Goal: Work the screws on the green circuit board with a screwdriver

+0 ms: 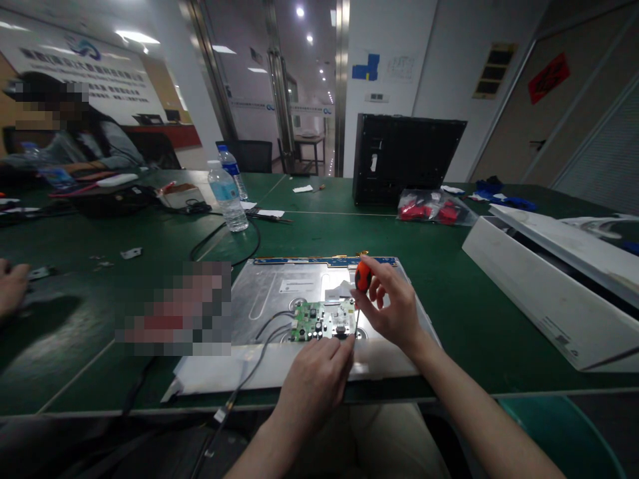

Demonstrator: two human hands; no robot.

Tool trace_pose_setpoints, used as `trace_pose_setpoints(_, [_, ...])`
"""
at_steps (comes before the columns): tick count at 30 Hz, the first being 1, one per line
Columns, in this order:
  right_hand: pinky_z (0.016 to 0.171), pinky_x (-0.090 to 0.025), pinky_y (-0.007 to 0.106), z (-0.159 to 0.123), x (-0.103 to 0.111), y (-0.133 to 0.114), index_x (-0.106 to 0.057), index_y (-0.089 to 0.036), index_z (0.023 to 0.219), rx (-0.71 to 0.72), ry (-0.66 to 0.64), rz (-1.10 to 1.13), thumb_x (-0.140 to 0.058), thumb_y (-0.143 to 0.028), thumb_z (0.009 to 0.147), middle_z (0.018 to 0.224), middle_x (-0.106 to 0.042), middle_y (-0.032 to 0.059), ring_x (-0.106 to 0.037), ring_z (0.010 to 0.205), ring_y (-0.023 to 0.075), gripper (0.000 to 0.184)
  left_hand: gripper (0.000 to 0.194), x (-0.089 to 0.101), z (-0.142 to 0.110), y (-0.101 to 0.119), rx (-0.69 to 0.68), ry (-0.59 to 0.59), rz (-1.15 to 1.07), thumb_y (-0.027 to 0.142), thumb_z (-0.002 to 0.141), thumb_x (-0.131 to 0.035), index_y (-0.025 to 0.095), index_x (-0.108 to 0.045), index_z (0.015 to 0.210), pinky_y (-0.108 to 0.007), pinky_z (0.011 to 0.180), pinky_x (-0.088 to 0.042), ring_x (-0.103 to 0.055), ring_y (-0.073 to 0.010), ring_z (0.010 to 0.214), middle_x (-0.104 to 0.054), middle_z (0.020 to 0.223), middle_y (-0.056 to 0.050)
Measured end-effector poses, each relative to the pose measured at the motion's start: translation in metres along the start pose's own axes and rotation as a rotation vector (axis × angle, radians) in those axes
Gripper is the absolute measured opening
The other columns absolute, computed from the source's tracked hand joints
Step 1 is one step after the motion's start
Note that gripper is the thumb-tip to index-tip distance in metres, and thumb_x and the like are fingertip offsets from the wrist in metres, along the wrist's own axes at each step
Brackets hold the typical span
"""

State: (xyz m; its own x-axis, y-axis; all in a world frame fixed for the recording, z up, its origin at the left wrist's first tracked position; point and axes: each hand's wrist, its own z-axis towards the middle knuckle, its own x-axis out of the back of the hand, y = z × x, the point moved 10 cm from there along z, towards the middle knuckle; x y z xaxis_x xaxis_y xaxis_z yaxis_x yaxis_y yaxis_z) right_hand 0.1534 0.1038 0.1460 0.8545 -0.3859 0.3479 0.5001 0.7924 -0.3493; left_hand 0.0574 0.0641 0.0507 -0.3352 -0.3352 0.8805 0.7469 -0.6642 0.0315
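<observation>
Our left hand (319, 367) curled at the near edge of the board (313, 319) on the panel (264, 298); its grip we could not tell. Rightward, the screwdriver (363, 277) stood nearly upright, pointing down by the board's right end, pinched in our right hand (397, 309).

Holding an orange-and-black screwdriver (364, 277) nearly upright in the right hand (394, 311), with the shaft pointing down at a green circuit board (310, 320). Resting the left hand (319, 369) at the board's near edge, over a silver panel (244, 289) on a green table (434, 259). Facing two bottles (228, 199), a black case (407, 156) and, to the right, a white box (534, 286).
</observation>
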Motion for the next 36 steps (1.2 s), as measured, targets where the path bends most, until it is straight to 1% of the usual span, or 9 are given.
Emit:
trace_pose_setpoints(5, [0.043,-0.043,0.02,-0.0041,-0.0012,0.007,-0.039,-0.024,0.132,-0.069,0.0,0.054,-0.054,-0.016,0.084,0.081,-0.06,-0.0008,-0.052,0.053,0.0088,0.051,0.024,-0.0006,-0.0016,0.0009,-0.007,-0.003,0.019,0.013,0.092,-0.043,0.013,-0.056,0.112,-0.031,0.058,-0.041,-0.054,-0.0192,0.063,-0.058,0.071,-0.003])
trace_pose_setpoints(12, [0.046,-0.045,0.02,-0.001,0.003,0.0036,-0.047,-0.029,0.127,-0.014,0.039,-0.013,-0.066,-0.031,0.083,0.086,-0.055,-0.0008,-0.048,0.054,0.0075,0.048,0.024,0.0024,-0.0003,0.0,-0.002,0.023,0.005,0.014,0.093,-0.042,0.014,-0.056,0.113,-0.031,0.059,-0.042,-0.055,-0.019,0.064,-0.059,0.072,-0.003])
trace_pose_setpoints(14, [0.047,-0.046,0.021,-0.0004,0.0013,0.0036,-0.047,-0.03,0.132,-0.018,0.023,-0.032,-0.063,-0.029,0.085,0.085,-0.054,-0.0012,-0.047,0.054,0.0076,0.05,0.025,0.0028,-0.0003,0.0004,-0.002,0.019,0.008,0.013,0.093,-0.042,0.014,-0.056,0.113,-0.03,0.058,-0.042,-0.055,-0.0189,0.063,-0.059,0.072,-0.003])
trace_pose_setpoints(17, [0.047,-0.046,0.021,-0.0009,-0.0004,0.0023,-0.039,-0.029,0.139,-0.019,0.011,-0.006,-0.057,-0.021,0.087,0.083,-0.056,-0.0013,-0.049,0.054,0.0079,0.056,0.024,0.0032,-0.0005,0.0013,-0.005,0.018,0.007,0.014,0.093,-0.041,0.014,-0.057,0.112,-0.031,0.057,-0.041,-0.054,-0.019,0.062,-0.058,0.071,-0.003])
trace_pose_setpoints(21, [0.043,-0.043,0.019,-0.0026,0.0007,0.0041,-0.038,-0.026,0.134,-0.043,0.025,0.043,-0.053,-0.015,0.084,0.081,-0.058,-0.0019,-0.052,0.053,0.0081,0.053,0.025,0.0038,-0.0004,0.002,-0.011,0.032,0.004,0.014,0.094,-0.039,0.014,-0.057,0.111,-0.031,0.058,-0.042,-0.054,-0.0191,0.061,-0.058,0.07,-0.003])
trace_pose_setpoints(26, [0.043,-0.043,0.02,-0.0016,0.0026,0.0021,-0.045,-0.028,0.125,-0.004,0.033,0.028,-0.067,-0.028,0.081,0.09,-0.056,-0.0001,-0.048,0.054,0.0068,0.049,0.025,0.0038,-0.0005,0.0017,-0.012,0.034,0.004,0.014,0.094,-0.039,0.013,-0.057,0.112,-0.031,0.057,-0.041,-0.054,-0.0191,0.061,-0.058,0.071,-0.003])
trace_pose_setpoints(28, [0.044,-0.044,0.02,-0.0008,0.003,0.0024,-0.048,-0.028,0.123,-0.005,0.035,0.005,-0.068,-0.03,0.081,0.091,-0.055,0.0002,-0.047,0.054,0.0067,0.047,0.025,0.0031,-0.0008,0.0017,-0.012,0.028,0.002,0.014,0.094,-0.039,0.014,-0.057,0.112,-0.03,0.057,-0.041,-0.054,-0.0191,0.062,-0.058,0.071,-0.003])
trace_pose_setpoints(33, [0.045,-0.045,0.021,-0.0026,0.0002,0.005,-0.043,-0.026,0.13,-0.042,0.017,0.014,-0.058,-0.021,0.085,0.08,-0.057,-0.0022,-0.051,0.053,0.0083,0.048,0.026,0.0025,-0.001,0.0011,-0.001,0.02,0.01,0.014,0.094,-0.038,0.014,-0.058,0.112,-0.03,0.057,-0.042,-0.054,-0.0185,0.062,-0.058,0.07,-0.003])
trace_pose_setpoints(36, [0.044,-0.044,0.021,-0.0049,-0.0009,0.0104,-0.039,-0.024,0.131,-0.101,0.007,0.055,-0.053,-0.017,0.083,0.082,-0.059,-0.0009,-0.053,0.053,0.0092,0.051,0.027,0.0036,-0.0002,0.0009,0.007,0.018,0.01,0.014,0.094,-0.037,0.014,-0.058,0.112,-0.029,0.058,-0.043,-0.055,-0.0177,0.062,-0.058,0.07,-0.003])
